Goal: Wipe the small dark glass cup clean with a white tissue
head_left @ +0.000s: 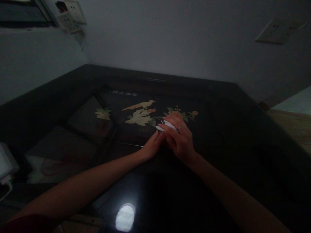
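Dim light fell on a plain grey wall (157, 42) behind a glossy black tabletop (225, 136). At far left was a white, boxy, plastic-looking object (6, 161). Right of a flat yellow bird design (143, 105), the bare left hand (150, 149) met the other hand; its fingertips were hidden, its grip impossible to tell. Between the hands, a small white item (169, 124) of unclear material was pinched in the curled fingers of the ringed right hand (183, 139). Loosened fingers could have let it slip and skid, the surface looking slick.
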`<state>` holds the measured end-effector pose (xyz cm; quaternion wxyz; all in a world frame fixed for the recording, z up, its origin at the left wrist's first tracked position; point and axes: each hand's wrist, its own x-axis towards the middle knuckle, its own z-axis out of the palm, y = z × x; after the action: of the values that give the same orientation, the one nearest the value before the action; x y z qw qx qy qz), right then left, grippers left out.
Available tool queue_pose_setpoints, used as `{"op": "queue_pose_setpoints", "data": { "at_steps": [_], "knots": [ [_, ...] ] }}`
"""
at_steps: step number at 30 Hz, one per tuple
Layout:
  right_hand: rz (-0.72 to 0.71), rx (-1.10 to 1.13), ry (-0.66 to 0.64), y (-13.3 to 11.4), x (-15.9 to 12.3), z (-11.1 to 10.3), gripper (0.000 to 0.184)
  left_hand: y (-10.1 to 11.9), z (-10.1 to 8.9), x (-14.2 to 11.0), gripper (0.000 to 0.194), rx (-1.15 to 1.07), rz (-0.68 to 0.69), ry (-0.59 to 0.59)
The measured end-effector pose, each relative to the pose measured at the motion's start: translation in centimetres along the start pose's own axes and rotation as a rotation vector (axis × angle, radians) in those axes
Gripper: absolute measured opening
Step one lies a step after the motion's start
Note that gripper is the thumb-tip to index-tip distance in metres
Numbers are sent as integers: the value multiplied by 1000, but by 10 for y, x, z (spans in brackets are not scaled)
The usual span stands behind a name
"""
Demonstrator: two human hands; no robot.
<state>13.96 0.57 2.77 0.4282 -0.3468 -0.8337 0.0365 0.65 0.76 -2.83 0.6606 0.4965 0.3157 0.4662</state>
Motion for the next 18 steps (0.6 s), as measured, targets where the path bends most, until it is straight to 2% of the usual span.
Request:
{"op": "queue_pose_setpoints", "data": {
  "at_steps": [3, 5, 11, 15, 18],
  "knots": [
    [-7, -15, -23, 1, -1, 0, 29, 4, 2, -1, 63, 29, 1, 23],
    [44, 36, 19, 2, -1, 2, 30, 6, 4, -1, 62, 30, 2, 16],
    [408, 304, 248, -1, 1, 8, 34, 11, 4, -4, 59, 57, 6, -27],
    [647, 424, 286, 2, -1, 11, 36, 13, 4, -6, 61, 67, 12, -58],
    [739, 470, 329, 10, -6, 17, 40, 12, 3, -6, 61, 62, 17, -88]
  ]
}}
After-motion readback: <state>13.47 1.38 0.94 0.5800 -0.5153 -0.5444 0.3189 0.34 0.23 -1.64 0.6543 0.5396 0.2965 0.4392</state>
